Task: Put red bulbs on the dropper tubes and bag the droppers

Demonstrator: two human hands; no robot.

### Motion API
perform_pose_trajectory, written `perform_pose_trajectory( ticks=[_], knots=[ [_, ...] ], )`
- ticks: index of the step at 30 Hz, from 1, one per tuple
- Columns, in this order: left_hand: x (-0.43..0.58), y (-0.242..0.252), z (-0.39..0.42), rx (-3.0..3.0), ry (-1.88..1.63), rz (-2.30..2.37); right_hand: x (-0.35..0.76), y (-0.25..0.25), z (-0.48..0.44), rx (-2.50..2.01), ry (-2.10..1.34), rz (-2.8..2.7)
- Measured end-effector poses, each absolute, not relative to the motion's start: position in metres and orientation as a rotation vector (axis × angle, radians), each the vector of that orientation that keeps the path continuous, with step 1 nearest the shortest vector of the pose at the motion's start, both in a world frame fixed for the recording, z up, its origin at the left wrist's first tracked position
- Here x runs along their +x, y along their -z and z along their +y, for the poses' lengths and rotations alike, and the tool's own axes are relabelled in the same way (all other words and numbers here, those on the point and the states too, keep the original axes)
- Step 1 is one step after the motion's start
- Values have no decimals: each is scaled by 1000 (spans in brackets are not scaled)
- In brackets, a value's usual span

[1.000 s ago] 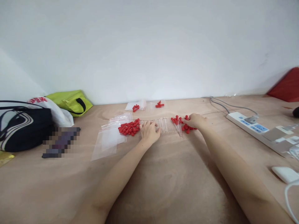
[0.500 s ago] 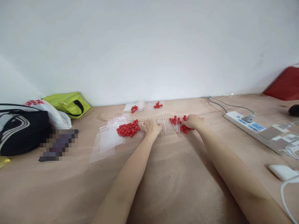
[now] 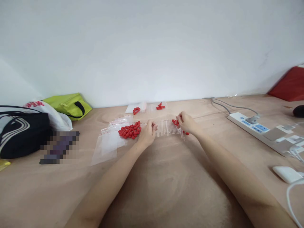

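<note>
A row of thin clear glass tubes (image 3: 165,128) lies side by side on the wooden table. My left hand (image 3: 147,132) is at the row's left end, fingers curled together; whatever they hold, if anything, is too small to make out. At the right end, my right hand (image 3: 186,122) is closed in a pinch just above some red rubber dropper bulbs (image 3: 175,123), partly covering them. What it pinches is hidden by the fingers. Left of my left hand is a larger pile of red bulbs (image 3: 129,130), on the edge of flat clear zip bags (image 3: 108,147).
Behind the row lie more small bags (image 3: 133,108) with a few red bulbs. A power strip (image 3: 256,129) with plugs and cables is at the right, near a white charger (image 3: 287,174). Black (image 3: 26,134), white and lime-green bags (image 3: 70,106) stand at the left.
My left hand has shifted slightly left and its spread fingers have curled in. My right hand has lifted and moved left, from the right-hand red bulbs towards the tubes' end.
</note>
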State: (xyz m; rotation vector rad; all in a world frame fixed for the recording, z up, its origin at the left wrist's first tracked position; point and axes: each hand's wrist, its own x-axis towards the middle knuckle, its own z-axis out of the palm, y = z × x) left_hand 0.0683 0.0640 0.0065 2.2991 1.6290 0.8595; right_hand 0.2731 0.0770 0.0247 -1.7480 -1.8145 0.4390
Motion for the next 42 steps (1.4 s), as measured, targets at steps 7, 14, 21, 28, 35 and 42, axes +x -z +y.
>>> perform_pose_trajectory(
  ticks=[7, 14, 21, 28, 35, 42],
  knots=[
    [22, 18, 28, 2582, -933, 1345, 222, 15, 45, -1128, -345, -2001],
    [21, 14, 24, 2610, -917, 1278, 224, 36, 26, -946, -268, -2071],
    [21, 12, 24, 2685, -893, 1316, 223, 39, 31, -965, -242, -2074],
    [23, 11, 25, 2666, -858, 1308, 223, 36, 29, -900, -283, -2100],
    [21, 17, 28, 2623, -932, 1157, 223, 31, 29, -834, -352, -2138],
    [23, 23, 31, 2600, -1086, 1051, 225, 29, 28, -751, -332, -2137]
  ],
)
